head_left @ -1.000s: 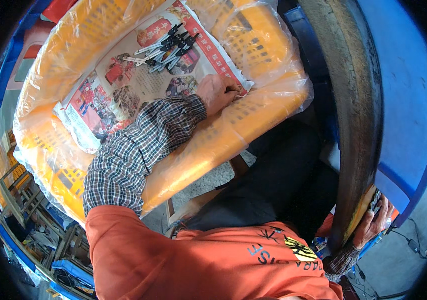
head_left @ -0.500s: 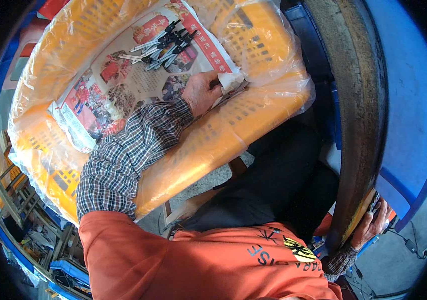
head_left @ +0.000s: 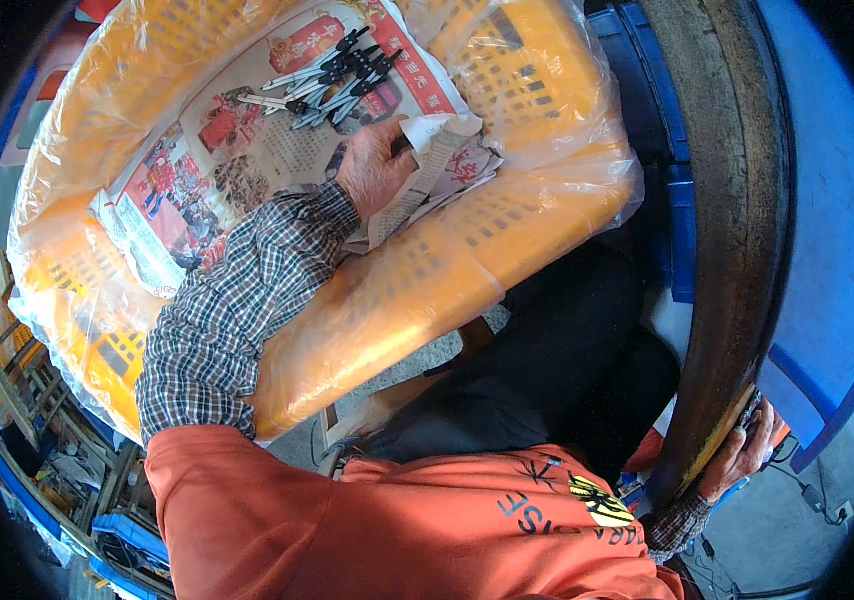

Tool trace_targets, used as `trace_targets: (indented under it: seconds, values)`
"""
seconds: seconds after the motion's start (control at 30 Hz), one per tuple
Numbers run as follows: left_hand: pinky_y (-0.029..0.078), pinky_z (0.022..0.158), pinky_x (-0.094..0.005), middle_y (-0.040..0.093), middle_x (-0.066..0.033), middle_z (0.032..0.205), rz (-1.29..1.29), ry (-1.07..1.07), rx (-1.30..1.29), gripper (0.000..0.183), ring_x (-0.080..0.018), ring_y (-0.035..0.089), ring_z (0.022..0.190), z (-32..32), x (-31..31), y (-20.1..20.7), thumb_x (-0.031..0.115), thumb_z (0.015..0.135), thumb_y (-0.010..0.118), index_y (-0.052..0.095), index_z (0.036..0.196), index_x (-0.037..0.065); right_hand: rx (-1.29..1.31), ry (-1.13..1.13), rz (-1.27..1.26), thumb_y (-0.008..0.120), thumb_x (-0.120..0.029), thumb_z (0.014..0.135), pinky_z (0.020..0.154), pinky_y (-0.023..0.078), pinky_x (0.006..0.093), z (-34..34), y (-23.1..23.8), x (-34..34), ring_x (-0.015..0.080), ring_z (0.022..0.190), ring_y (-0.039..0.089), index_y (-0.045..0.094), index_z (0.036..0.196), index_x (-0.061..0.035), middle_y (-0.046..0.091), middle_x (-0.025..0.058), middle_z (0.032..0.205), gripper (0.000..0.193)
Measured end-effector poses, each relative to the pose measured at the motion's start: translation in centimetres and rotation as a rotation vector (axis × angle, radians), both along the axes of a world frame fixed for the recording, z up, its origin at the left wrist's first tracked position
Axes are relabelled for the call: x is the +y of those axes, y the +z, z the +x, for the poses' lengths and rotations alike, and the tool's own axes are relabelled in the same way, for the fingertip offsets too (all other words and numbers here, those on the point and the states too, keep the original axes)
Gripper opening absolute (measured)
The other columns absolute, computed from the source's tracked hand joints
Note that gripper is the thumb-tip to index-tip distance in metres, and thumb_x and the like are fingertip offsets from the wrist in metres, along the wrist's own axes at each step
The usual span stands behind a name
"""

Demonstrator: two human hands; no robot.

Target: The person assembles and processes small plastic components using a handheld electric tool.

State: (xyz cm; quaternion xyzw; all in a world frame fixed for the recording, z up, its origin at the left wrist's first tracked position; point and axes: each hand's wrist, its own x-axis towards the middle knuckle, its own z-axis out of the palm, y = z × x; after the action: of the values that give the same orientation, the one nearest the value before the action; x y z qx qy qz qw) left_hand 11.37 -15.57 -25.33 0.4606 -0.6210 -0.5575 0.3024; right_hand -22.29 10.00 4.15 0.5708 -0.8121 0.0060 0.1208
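Note:
Bent over the printed paper sheet [head_left: 277, 165], my left hand [head_left: 375, 170] has its fingers curled round the sheet's near right edge. The lifted edge folds back, and its pale underside shows. Beyond that hand, several drawing compasses [head_left: 332, 80] with black heads and silver legs lie in a loose pile on the sheet. Under the sheet is a yellow plastic basket [head_left: 397, 290] lined with clear plastic film. Far to the right, my right hand [head_left: 742, 455] is closed at the tabletop's edge, by a small dark and silvery thing I cannot make out.
A worn brown table edge [head_left: 732, 200] curves down between the basket and a blue surface [head_left: 832, 230]. Blue bins [head_left: 680, 230] stand beside the basket. Cables [head_left: 815, 495] lie on the floor at right. Wooden frames and clutter [head_left: 67, 470] fill the lower left.
My left hand has moved a little left and back toward me, drawing the sheet's edge over, so more of its underside and a layer beneath show. The right hand stays nearly in place.

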Motion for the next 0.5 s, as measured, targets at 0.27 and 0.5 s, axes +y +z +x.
trace_targets:
  seconds: [0.27, 0.5]
  values:
    - [0.047, 0.076, -0.0267, 0.064, -0.0092, 0.089, 0.085, 0.025, 0.185, 0.022, -0.0113, 0.057, 0.084, 0.5, -0.4, 0.2, 0.001, 0.080, 0.054, 0.056, 0.102, -0.005, -0.017, -0.017, -0.086, 0.046, -0.054, 0.083, 0.085, 0.034, 0.0425, -0.5, -0.2, 0.4, 0.0316, 0.096, 0.048, 0.053, 0.110, 0.0056, 0.055, 0.0204, 0.100, 0.066]
    - [0.047, 0.079, -0.0272, 0.063, -0.0084, 0.097, 0.071, -0.037, 0.126, 0.026, -0.0124, 0.057, 0.088, 1.9, -0.9, 0.4, -0.002, 0.084, 0.047, 0.055, 0.109, -0.004, -0.056, -0.016, -0.129, 0.049, -0.051, 0.083, 0.080, 0.038, 0.0404, -1.4, -0.6, 1.1, 0.0289, 0.092, 0.051, 0.054, 0.107, 0.0056, 0.056, 0.0188, 0.099, 0.061]
